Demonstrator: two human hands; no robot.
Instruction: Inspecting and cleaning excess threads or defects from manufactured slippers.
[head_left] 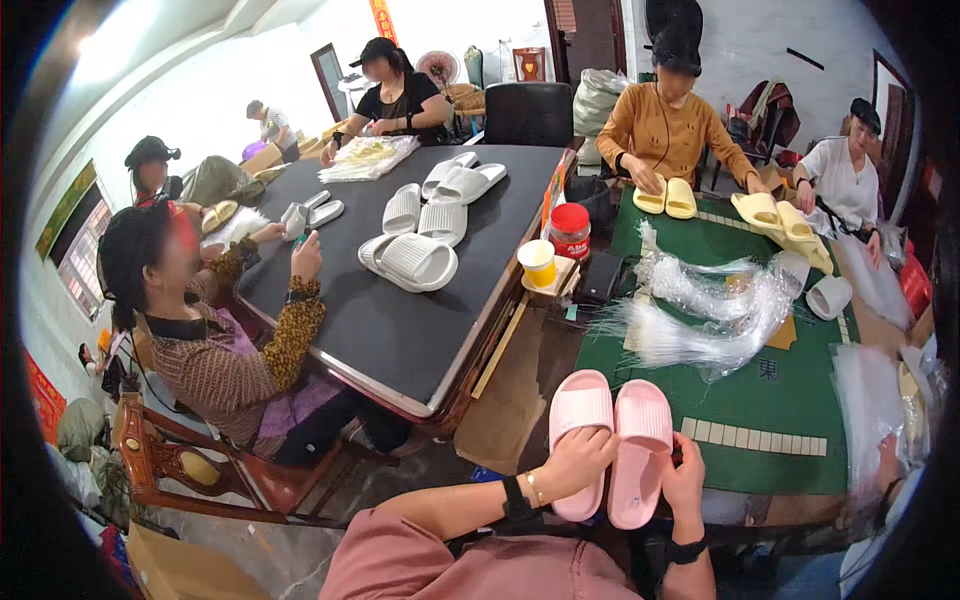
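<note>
A pair of pink slippers, the left slipper (580, 398) and the right slipper (641, 415), lies side by side at the near edge of the green table, toes pointing away from me. My left hand (582, 458) lies across the left slipper just behind its ribbed strap, with the fingers bent at the inner side. At the outer side of the right slipper, my right hand (684, 472) grips the edge beside the strap. Just beyond the slippers, a bundle of clear plastic ties (690, 325) spreads over the green tabletop (720, 395).
Left of me stands a dark table (390, 335) with several grey slippers (425, 262). Co-workers sit around both tables; one in orange handles yellow slippers (664, 198). A yellow cup (537, 263) and a red-lidded jar (570, 232) stand between the tables. Plastic bags (868, 400) lie at right.
</note>
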